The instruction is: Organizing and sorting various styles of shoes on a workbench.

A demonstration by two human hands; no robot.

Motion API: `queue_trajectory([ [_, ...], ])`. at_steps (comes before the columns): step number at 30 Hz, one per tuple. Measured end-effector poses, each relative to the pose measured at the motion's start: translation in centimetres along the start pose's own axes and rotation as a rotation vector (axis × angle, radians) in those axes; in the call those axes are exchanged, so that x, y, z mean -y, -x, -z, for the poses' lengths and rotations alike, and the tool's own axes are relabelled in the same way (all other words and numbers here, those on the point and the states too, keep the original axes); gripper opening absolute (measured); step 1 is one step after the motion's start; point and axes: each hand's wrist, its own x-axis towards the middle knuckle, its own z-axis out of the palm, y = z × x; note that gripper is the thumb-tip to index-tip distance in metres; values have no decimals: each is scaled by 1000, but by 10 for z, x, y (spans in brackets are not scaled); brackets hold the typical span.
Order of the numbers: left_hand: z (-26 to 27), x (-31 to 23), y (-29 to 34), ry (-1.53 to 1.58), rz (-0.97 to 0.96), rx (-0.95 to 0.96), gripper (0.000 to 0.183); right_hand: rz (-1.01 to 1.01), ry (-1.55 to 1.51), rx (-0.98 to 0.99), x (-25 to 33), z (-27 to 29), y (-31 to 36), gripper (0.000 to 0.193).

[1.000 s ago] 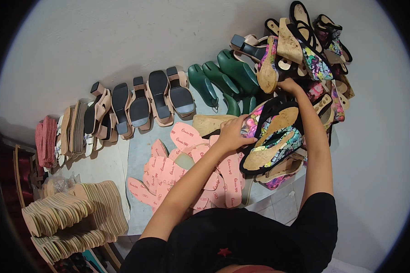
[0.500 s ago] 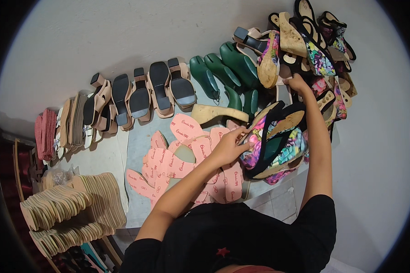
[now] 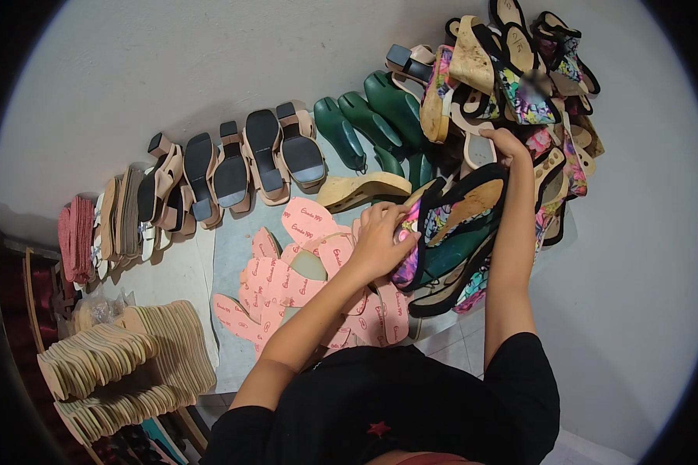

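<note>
My left hand (image 3: 381,244) is closed on the edge of a floral sandal (image 3: 411,246) with black trim, among several floral sandals at the right of the table. Beside it, another floral sandal (image 3: 481,198) shows its tan, black-edged footbed. A green shoe last (image 3: 461,252) lies partly covered between the sandals. Farther up, my right hand (image 3: 508,147) pinches the strap of a pale beige sandal (image 3: 473,143). My right forearm passes over part of the floral sandals. Left of my left hand lie pink printed insole pieces (image 3: 310,221), and a bare beige wedge sole (image 3: 364,190) sits just beyond it.
Several green shoe lasts (image 3: 341,132) stand at the back. A heap of floral wedge sandals (image 3: 535,93) leans at the back right. Beige heeled sandals with black soles (image 3: 233,174) line the wall. Stacked insoles (image 3: 171,333) and pink pieces (image 3: 77,236) sit at the left.
The floral sandals have tilted and spread under my left hand, baring more of the green last. The pale sandal at my right hand shows more. A floral wedge sandal beside it has shifted up and left.
</note>
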Motion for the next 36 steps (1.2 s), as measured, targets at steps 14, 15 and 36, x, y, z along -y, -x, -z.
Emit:
queue_trajectory([
  [14,-16,-26,-46,103,-251,-88,90,24,-95,-72,6,-12,44,18],
  [15,-20,-26,-49,104,-255,-87,90,26,-96,-76,8,-11,46,18],
  [36,-33,-1,-38,45,-21,-256,79,191,-92,-16,-28,53,97,25],
])
